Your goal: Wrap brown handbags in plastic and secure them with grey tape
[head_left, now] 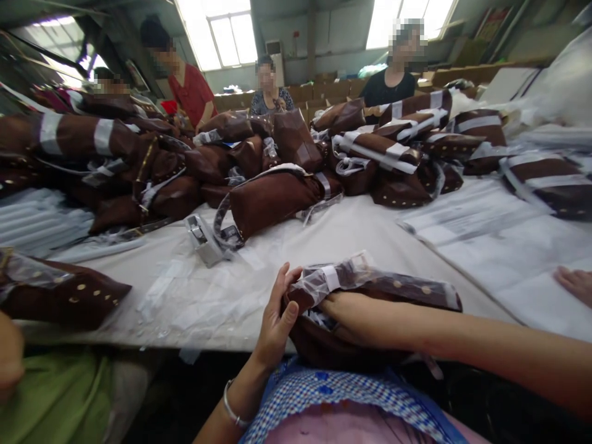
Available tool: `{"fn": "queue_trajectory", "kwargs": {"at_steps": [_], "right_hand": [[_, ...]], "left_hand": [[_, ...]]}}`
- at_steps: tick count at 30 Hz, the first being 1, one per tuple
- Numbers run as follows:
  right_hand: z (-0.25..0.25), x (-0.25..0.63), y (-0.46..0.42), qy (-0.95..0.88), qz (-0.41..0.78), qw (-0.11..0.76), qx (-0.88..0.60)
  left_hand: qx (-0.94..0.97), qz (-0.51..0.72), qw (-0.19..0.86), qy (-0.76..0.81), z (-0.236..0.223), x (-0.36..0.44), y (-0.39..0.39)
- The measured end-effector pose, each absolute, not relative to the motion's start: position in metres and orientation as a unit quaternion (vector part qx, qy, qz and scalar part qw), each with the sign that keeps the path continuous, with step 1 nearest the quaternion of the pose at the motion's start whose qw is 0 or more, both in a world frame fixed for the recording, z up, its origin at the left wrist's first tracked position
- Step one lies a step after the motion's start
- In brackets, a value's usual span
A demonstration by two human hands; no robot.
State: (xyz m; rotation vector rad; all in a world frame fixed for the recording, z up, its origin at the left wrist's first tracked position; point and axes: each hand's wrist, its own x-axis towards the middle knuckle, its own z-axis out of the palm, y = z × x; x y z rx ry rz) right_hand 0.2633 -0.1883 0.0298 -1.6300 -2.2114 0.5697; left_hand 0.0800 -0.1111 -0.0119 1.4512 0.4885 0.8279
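A dark brown leather handbag (351, 348) with gold studs lies on its side at the table's front edge, close against my body. Clear plastic and a white band (330, 279) wrap its studded strap. My left hand (276, 317) grips the bag's left end, fingers on the far side and thumb on the near side. Into the bag's opening reaches my right hand (345, 313); its fingers are hidden inside. Some crumpled whitish material shows in the opening beside that hand.
Many brown bags (272, 197) are heaped across the table's far side. A metal tape dispenser (203, 240) and plastic scraps (194, 302) lie left of centre. White sheets (504, 246) cover the right. Another person's hand (573, 283) rests there; several people stand beyond.
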Motion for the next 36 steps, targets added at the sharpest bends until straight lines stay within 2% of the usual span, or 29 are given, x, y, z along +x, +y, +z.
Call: {"fn": "queue_trajectory", "kwargs": {"at_steps": [5, 10, 15, 17, 19, 22, 25, 27, 30, 34, 36], "right_hand": [[0.002, 0.257, -0.175, -0.782, 0.200, 0.193, -0.557], [0.020, 0.264, -0.188, -0.794, 0.227, 0.198, -0.528], [0.028, 0.275, -0.215, -0.752, 0.205, 0.306, -0.547], [0.027, 0.276, -0.221, -0.753, 0.192, 0.317, -0.544], [0.030, 0.274, -0.223, -0.775, 0.169, 0.261, -0.550], [0.038, 0.268, -0.223, -0.813, 0.086, 0.100, -0.567], [0.041, 0.264, -0.225, -0.846, -0.006, 0.026, -0.533], [0.037, 0.266, -0.227, -0.860, -0.040, 0.053, -0.506], [0.027, 0.274, -0.231, -0.838, -0.051, 0.158, -0.520], [0.028, 0.283, -0.241, -0.739, 0.031, 0.333, -0.585], [0.032, 0.285, -0.244, -0.668, 0.080, 0.393, -0.628]], "left_hand": [[0.651, 0.385, 0.631, 0.170, -0.018, 0.084, -0.117], [0.688, 0.386, 0.573, 0.221, -0.016, 0.081, -0.111], [0.715, 0.387, 0.543, 0.211, -0.010, 0.080, -0.113], [0.731, 0.391, 0.522, 0.200, -0.009, 0.082, -0.116], [0.756, 0.398, 0.478, 0.202, -0.007, 0.084, -0.117], [0.810, 0.451, 0.323, 0.191, 0.002, 0.084, -0.117], [0.858, 0.476, 0.187, 0.049, 0.014, 0.084, -0.118], [0.889, 0.435, 0.143, -0.023, 0.021, 0.085, -0.119], [0.919, 0.383, 0.090, 0.009, 0.025, 0.087, -0.120], [0.937, 0.331, 0.069, 0.088, 0.027, 0.083, -0.118], [0.939, 0.310, 0.073, 0.133, 0.033, 0.082, -0.118]]}}
